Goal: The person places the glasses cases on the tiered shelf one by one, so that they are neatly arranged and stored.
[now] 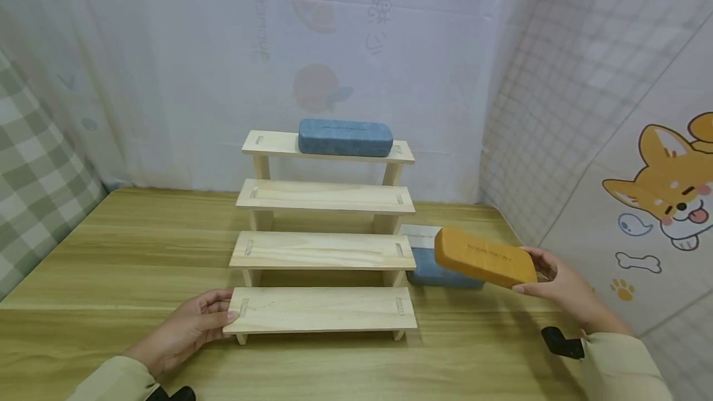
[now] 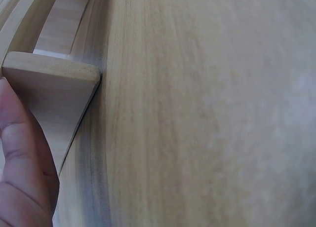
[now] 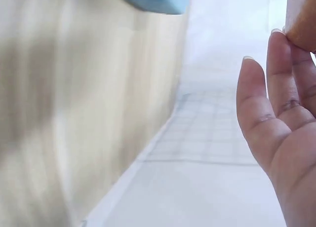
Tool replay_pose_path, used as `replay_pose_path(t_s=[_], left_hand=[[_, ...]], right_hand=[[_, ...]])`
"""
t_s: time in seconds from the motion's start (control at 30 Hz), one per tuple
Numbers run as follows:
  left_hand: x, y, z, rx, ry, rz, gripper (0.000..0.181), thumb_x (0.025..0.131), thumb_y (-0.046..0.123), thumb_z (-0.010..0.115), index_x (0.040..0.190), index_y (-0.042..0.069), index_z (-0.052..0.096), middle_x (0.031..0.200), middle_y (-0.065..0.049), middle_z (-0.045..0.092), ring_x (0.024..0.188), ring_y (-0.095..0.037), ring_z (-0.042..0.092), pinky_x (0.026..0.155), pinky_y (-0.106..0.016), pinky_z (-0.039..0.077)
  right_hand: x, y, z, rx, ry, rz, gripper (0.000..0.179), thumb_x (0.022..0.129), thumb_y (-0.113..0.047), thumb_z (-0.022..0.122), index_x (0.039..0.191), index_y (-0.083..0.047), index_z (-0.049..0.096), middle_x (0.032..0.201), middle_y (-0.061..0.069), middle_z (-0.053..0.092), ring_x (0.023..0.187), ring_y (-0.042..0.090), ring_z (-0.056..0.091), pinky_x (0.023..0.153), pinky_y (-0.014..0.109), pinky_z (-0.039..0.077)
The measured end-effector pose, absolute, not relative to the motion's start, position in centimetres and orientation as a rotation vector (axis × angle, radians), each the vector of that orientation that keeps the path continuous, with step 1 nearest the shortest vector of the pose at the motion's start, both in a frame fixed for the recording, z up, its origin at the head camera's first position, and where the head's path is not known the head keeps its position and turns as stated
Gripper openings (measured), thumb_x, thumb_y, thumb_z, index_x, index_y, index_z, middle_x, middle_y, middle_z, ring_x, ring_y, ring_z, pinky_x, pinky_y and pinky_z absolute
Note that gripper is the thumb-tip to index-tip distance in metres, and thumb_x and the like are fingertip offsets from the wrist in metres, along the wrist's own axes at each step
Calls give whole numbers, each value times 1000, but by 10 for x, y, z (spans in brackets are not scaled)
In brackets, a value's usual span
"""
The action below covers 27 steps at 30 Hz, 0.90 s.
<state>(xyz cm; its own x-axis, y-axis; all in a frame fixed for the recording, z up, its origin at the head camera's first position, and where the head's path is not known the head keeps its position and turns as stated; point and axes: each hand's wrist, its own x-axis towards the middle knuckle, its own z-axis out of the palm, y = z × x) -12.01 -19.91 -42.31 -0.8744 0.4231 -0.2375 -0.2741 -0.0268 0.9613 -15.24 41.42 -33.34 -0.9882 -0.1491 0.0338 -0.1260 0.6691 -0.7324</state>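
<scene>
A four-step wooden display rack [image 1: 323,309] stands on the table. My left hand [image 1: 186,330] grips the left end of its lowest step, thumb on the upper face. In the left wrist view, part of the left hand [image 2: 24,158] shows against the rack's end. My right hand [image 1: 562,283] pinches an orange glasses case [image 1: 484,258] by its right end, holding it tilted above the table. The right wrist view shows the fingers at a corner of the orange case [image 3: 303,27]. A blue glasses case [image 1: 345,138] lies on the top step.
Right of the rack, a second blue case [image 1: 437,270] and a whitish case [image 1: 420,235] lie on the wooden table [image 1: 139,252], partly hidden by the orange one. White cloth [image 1: 184,67] hangs behind; a printed curtain [image 1: 590,159] borders the right, a checked cloth [image 1: 33,159] the left.
</scene>
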Motion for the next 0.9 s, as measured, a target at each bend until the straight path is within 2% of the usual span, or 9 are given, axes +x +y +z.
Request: replay_pose_path(t_s=[0.27, 0.63, 0.9], left_hand=[[-120, -199, -423, 143, 1789, 1949, 74, 97, 10, 57, 141, -22, 6, 110, -5, 57, 96, -15, 60, 80, -30, 53], [-119, -198, -423, 136, 1795, 1948, 74, 97, 9, 57, 142, -21, 6, 110, -4, 57, 95, -14, 60, 79, -30, 53], [-119, -199, -423, 137, 1803, 1947, 75, 97, 10, 57, 142, -21, 6, 111, -4, 57, 95, -14, 60, 79, -30, 53]], right_hand=[[-166, 400, -311, -307, 2816, -1335, 72, 87, -8, 71, 144, 4, 28, 118, -23, 48, 101, -7, 52, 77, 14, 47], [-188, 374, -285, -309, 2798, -1311, 76, 87, -16, 73, 147, 0, 28, 126, -8, 46, 104, -4, 50, 81, 13, 45], [-200, 355, -270, -319, 2807, -1247, 79, 86, -24, 74, 149, -6, 29, 136, 7, 43, 110, 6, 49, 83, 15, 43]])
